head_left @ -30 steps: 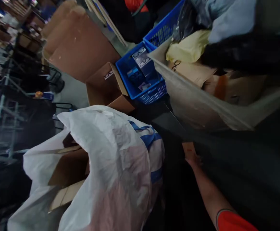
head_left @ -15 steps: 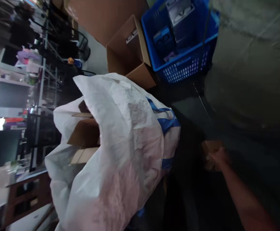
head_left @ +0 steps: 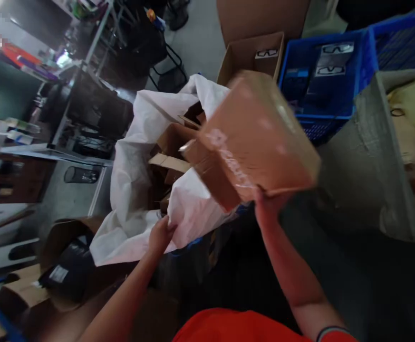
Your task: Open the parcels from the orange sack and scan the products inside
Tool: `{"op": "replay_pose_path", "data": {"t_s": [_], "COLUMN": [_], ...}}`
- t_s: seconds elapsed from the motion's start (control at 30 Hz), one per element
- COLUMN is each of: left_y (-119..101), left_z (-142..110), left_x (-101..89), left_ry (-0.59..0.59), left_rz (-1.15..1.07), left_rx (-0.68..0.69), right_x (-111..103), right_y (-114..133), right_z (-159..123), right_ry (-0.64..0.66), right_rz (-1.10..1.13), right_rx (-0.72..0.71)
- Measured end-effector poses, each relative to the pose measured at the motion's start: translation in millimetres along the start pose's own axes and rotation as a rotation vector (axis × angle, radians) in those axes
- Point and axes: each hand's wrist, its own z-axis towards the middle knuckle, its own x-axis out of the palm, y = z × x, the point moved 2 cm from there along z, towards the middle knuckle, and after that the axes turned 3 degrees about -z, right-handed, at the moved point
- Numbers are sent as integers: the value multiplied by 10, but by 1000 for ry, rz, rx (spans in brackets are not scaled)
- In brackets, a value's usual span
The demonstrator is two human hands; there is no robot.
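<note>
My right hand (head_left: 268, 205) grips the lower edge of a brown cardboard box (head_left: 253, 140), holding it up in front of me, tilted and blurred by motion. My left hand (head_left: 160, 235) is closed on the rim of a large white woven bag (head_left: 136, 190) with blue straps. The bag's mouth is pulled open, and flattened and folded cardboard pieces (head_left: 169, 161) lie inside. The raised box hides part of the bag's far side.
A blue plastic crate (head_left: 321, 78) holds boxes printed with eyewear, beside an open cardboard box (head_left: 253, 59). A grey sack (head_left: 374, 156) of packages stands at the right. Metal shelving, a small wastebasket and a dark bag in a box lie to the left.
My view has swung, bringing both arms in sight. The cardboard box has risen from low at the right to high in front of me. My left hand now holds the bag's rim, opening its mouth.
</note>
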Motion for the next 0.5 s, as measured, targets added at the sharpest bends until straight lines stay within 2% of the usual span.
{"op": "replay_pose_path", "data": {"t_s": [0.03, 0.07, 0.13, 0.17, 0.2, 0.23, 0.27, 0.3, 0.33, 0.37, 0.43, 0.5], "left_y": [-1, -2, -1, 3, 16, 39, 70, 107, 145, 181, 239, 307], "left_z": [-55, -114, -242, -306, -364, -412, -446, -465, -468, -458, -416, -376], "left_x": [9, 23, 65, 85, 101, 111, 112, 108, 99, 93, 114, 210], "left_ry": [-4, -7, -15, -17, -22, -27, -36, -48, -66, -84, -108, -122], "left_rz": [-11, -19, -38, -51, -68, -90, -112, -133, -150, -163, -175, -169], "left_rx": [31, 66, 165, 222, 271, 304, 323, 331, 329, 319, 297, 269], "right_x": [355, 713, 1307, 1497, 1592, 1587, 1488, 1309, 1069, 798, 257, -62], "right_y": [244, 440, 668, 692, 660, 575, 438, 251, 12, -282, -979, -1660], "right_z": [11, 0, -84, -147, -212, -271, -321, -362, -403, -459, -679, -1059], "right_ry": [78, 222, 518, 654, 748, 792, 781, 715, 600, 475, 200, 147], "right_rz": [34, 12, -158, -254, -329, -368, -376, -363, -354, -381, -550, -629], "right_rx": [-92, -186, -369, -449, -517, -561, -571, -541, -451, -290, 187, 434]}}
